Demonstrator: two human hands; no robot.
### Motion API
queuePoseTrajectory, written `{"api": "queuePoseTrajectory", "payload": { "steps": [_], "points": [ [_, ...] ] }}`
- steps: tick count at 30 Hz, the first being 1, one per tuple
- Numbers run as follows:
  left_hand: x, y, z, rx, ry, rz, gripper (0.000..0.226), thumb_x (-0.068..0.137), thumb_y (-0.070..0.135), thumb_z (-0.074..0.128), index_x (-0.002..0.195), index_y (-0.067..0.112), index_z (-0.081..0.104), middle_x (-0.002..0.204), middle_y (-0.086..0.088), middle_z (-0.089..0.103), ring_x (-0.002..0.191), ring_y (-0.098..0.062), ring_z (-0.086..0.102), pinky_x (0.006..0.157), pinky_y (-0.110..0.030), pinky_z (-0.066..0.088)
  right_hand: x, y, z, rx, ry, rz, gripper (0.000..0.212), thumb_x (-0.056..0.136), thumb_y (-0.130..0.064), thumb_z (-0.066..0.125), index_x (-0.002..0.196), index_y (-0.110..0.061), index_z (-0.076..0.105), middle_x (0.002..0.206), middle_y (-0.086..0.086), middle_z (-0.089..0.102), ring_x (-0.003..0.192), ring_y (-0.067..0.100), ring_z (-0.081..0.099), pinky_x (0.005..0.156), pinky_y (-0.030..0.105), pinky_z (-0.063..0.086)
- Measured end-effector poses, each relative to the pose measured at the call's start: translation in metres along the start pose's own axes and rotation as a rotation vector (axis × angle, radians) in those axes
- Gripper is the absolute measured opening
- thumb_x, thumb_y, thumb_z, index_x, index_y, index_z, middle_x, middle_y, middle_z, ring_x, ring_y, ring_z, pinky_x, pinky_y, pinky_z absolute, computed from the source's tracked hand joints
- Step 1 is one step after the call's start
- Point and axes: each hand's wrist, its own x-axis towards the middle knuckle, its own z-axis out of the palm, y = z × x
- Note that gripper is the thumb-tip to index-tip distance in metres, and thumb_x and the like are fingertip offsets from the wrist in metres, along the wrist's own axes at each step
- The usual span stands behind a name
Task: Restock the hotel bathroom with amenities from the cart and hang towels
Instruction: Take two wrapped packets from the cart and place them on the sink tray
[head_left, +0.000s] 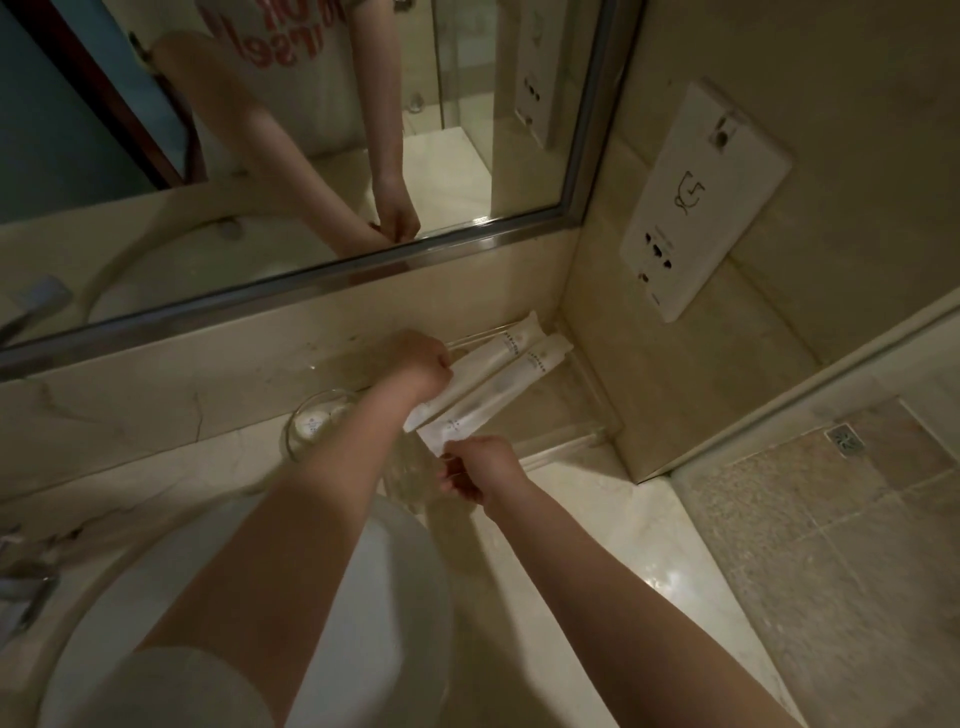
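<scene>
**Both hands on the white sachets at the corner tray**

The mirror (260, 156) fills 9 to 12 o'clock: flat glass in a brushed metal frame, cut off at the top, reflecting your arms and a printed shirt. Below it the counter (623, 509) is pale polished marble, grey-veined and glossy. The basin (400, 571) at 6 to 7 o'clock is smooth, white and round, partly covered by your forearms and cut by the lower edge. At 4 o'clock, behind a glass screen, mottled stone tiles surround a small square metal drain (845, 439). At 2 o'clock a white plastic wall panel (701, 208) with rounded corners carries sockets and a line drawing too faint to read.

A clear rectangular tray (566, 446) sits in the counter's corner at 3 o'clock, its rim hard to trace against the marble. Two long, flat, white paper-like sachets lie side by side at centre, their far ends over the tray. Your left hand (421, 364) grips the far sachet (509, 343) around its middle, with the fingers hidden beneath the knuckles. Your right hand (483, 467), just below centre, pinches the near end of the near sachet (498, 395) between thumb and fingers.

At 8 o'clock a round clear glass bowl (317, 421) holds pale round items, which are blurred. Just left of your right hand stands a clear glass vessel (410, 470) with an indistinct outline. A metal tap (21, 587) is cut by the left edge.
</scene>
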Motion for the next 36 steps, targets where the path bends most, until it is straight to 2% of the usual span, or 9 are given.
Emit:
{"api": "queuePoseTrajectory", "payload": {
  "steps": [5, 10, 14, 19, 23, 25, 27, 31, 36],
  "points": [
    [0.012, 0.007, -0.010, -0.059, 0.008, 0.082, 0.023, 0.090, 0.007, 0.049, 0.102, 0.006, 0.069, 0.108, -0.010, 0.067, 0.096, -0.026, 0.063, 0.078, -0.027, 0.048, 0.013, -0.006, 0.012, 0.054, 0.020, 0.029, 0.024, 0.092, -0.009, 0.049, 0.069, -0.006, 0.056, 0.059, 0.009, 0.058, 0.031, 0.010, 0.051, 0.044, 0.020, 0.034],
    [0.018, 0.012, -0.009, -0.055, 0.002, 0.140, 0.029, 0.088, 0.002, 0.045, 0.102, 0.009, 0.070, 0.110, -0.008, 0.068, 0.102, -0.025, 0.062, 0.074, -0.021, 0.038, 0.026, -0.015, 0.018, 0.108, 0.037, 0.043, 0.023, 0.094, -0.012, 0.048, 0.073, -0.006, 0.055, 0.062, 0.010, 0.057, 0.030, 0.010, 0.051, 0.043, 0.018, 0.032],
    [0.017, 0.008, -0.007, -0.080, 0.041, 0.176, 0.030, 0.092, 0.007, 0.047, 0.116, 0.010, 0.065, 0.127, -0.006, 0.061, 0.116, -0.023, 0.055, 0.092, -0.023, 0.038, 0.022, -0.020, 0.017, 0.083, -0.020, 0.037, 0.022, 0.094, -0.014, 0.049, 0.074, -0.009, 0.055, 0.062, 0.009, 0.057, 0.030, 0.009, 0.051, 0.041, 0.017, 0.031],
    [0.002, -0.004, 0.000, -0.280, 0.214, 0.119, 0.019, 0.089, 0.012, 0.055, 0.097, 0.004, 0.070, 0.106, -0.014, 0.067, 0.098, -0.029, 0.062, 0.085, -0.029, 0.044, 0.018, -0.028, 0.001, -0.049, 0.059, -0.093, 0.013, 0.090, -0.009, 0.052, 0.081, -0.006, 0.060, 0.060, 0.009, 0.059, 0.036, 0.013, 0.053, 0.042, 0.016, 0.041],
    [-0.027, -0.018, 0.018, -0.274, 0.345, 0.168, 0.042, 0.076, 0.033, 0.065, 0.102, 0.001, 0.070, 0.105, -0.019, 0.068, 0.101, -0.033, 0.060, 0.087, -0.028, 0.042, 0.030, -0.040, -0.036, -0.493, 0.462, -0.420, 0.025, 0.088, -0.015, 0.053, 0.111, -0.012, 0.062, 0.097, 0.010, 0.066, 0.088, 0.026, 0.063, 0.079, 0.035, 0.050],
    [-0.040, -0.021, 0.027, -0.131, 0.285, 0.206, 0.060, 0.073, 0.047, 0.064, 0.119, 0.009, 0.064, 0.126, -0.013, 0.060, 0.121, -0.032, 0.049, 0.099, -0.034, 0.036, 0.032, -0.050, -0.057, -0.887, 0.554, -0.560, 0.043, 0.088, -0.019, 0.055, 0.131, -0.019, 0.051, 0.128, 0.009, 0.053, 0.120, 0.028, 0.047, 0.096, 0.035, 0.039],
    [-0.048, -0.023, 0.035, 0.017, 0.206, 0.186, 0.057, 0.084, 0.047, 0.060, 0.134, 0.021, 0.052, 0.146, -0.004, 0.041, 0.138, -0.026, 0.029, 0.108, -0.038, 0.025, 0.038, -0.058, -0.075, -1.231, 0.477, -0.651, 0.056, 0.092, -0.024, 0.052, 0.145, -0.026, 0.034, 0.151, 0.006, 0.030, 0.140, 0.026, 0.025, 0.109, 0.037, 0.024],
    [-0.049, -0.031, 0.041, 0.130, 0.201, 0.173, 0.046, 0.093, 0.035, 0.049, 0.138, 0.024, 0.043, 0.150, 0.002, 0.035, 0.141, -0.023, 0.021, 0.106, -0.038, 0.024, 0.057, -0.066, -0.087, -1.536, 0.267, -0.668, 0.055, 0.098, -0.031, 0.040, 0.150, -0.032, 0.021, 0.160, 0.001, 0.010, 0.148, 0.020, 0.004, 0.117, 0.045, 0.009],
    [-0.041, -0.037, 0.039, 0.183, 0.209, 0.125, 0.047, 0.095, 0.027, 0.043, 0.142, 0.024, 0.036, 0.152, 0.003, 0.031, 0.143, -0.023, 0.019, 0.106, -0.036, 0.025, 0.063, -0.066, -0.079, -1.554, 0.300, -0.648, 0.051, 0.100, -0.032, 0.033, 0.150, -0.032, 0.019, 0.160, 0.000, 0.009, 0.148, 0.020, 0.005, 0.117, 0.047, 0.009]
  ]
}}
